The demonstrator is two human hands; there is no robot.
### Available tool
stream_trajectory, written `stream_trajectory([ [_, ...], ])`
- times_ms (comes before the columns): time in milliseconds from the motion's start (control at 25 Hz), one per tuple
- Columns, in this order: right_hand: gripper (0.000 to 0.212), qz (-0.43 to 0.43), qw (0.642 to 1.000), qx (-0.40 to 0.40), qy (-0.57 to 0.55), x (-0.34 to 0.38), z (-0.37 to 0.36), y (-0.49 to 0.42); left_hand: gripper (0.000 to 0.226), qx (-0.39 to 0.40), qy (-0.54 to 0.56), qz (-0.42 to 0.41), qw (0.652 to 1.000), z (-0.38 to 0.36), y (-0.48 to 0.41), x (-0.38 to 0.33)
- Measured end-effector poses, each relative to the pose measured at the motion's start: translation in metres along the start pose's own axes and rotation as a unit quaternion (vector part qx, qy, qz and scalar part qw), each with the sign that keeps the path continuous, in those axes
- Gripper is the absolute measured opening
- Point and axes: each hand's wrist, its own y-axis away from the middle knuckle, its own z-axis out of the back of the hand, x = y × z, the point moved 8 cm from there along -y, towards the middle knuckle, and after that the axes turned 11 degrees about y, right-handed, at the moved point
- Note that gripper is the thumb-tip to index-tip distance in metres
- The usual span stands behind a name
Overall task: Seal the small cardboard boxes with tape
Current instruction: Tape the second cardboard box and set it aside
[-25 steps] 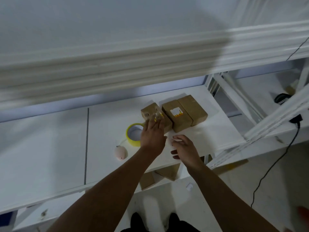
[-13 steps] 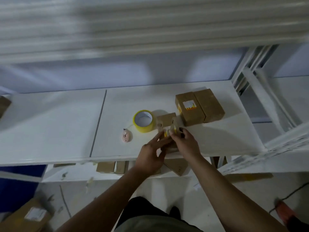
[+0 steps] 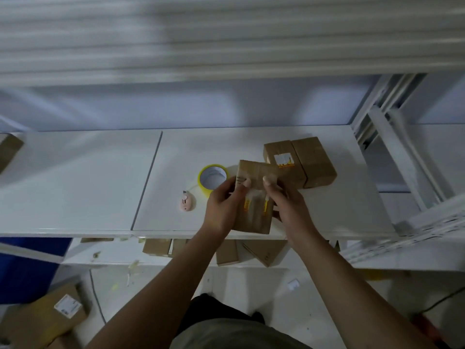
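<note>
I see a white shelf board point(image 3: 75, 185) spanning the middle of the frame, with a blurred upper shelf across the top and a pale floor along the bottom. A lower shelf under the near edge carries more brown boxes point(image 3: 264, 250), and another carton point(image 3: 45, 321) lies on the floor at lower left.

Right of centre, two sealed boxes point(image 3: 314, 159) stand touching side by side. A yellow tape roll point(image 3: 212, 176) lies flat at centre, and a small pink cutter point(image 3: 186, 204) sits just to its lower left.

The small cardboard box point(image 3: 254, 215) is held over the board's near edge, just right of centre. It is brown, with two small yellow marks on its near face.

My left hand point(image 3: 221, 207) grips its left side, thumb pressed on the top panel. My right hand point(image 3: 289, 205) grips the right side with curled fingers, thumb also on top.
</note>
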Motion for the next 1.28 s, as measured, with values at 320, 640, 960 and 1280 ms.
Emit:
stream_trajectory([
  [320,0.043,-0.024,0.998,0.008,0.060,0.000,-0.002,-0.003,0.040,-0.079,-0.007,-0.011,0.997,0.002,0.011,0.021],
  [640,0.047,-0.071,0.991,-0.020,0.110,-0.046,-0.016,-0.016,0.040,-0.114,-0.109,0.003,0.987,0.034,0.004,0.043],
  [960,0.052,-0.044,0.963,-0.092,0.250,-0.046,-0.031,-0.034,0.035,-0.208,-0.306,-0.054,0.927,0.150,-0.040,0.003],
  [1280,0.042,0.067,0.903,-0.261,0.334,-0.007,-0.016,-0.011,0.040,-0.039,-0.533,-0.018,0.845,0.141,-0.109,0.009],
])
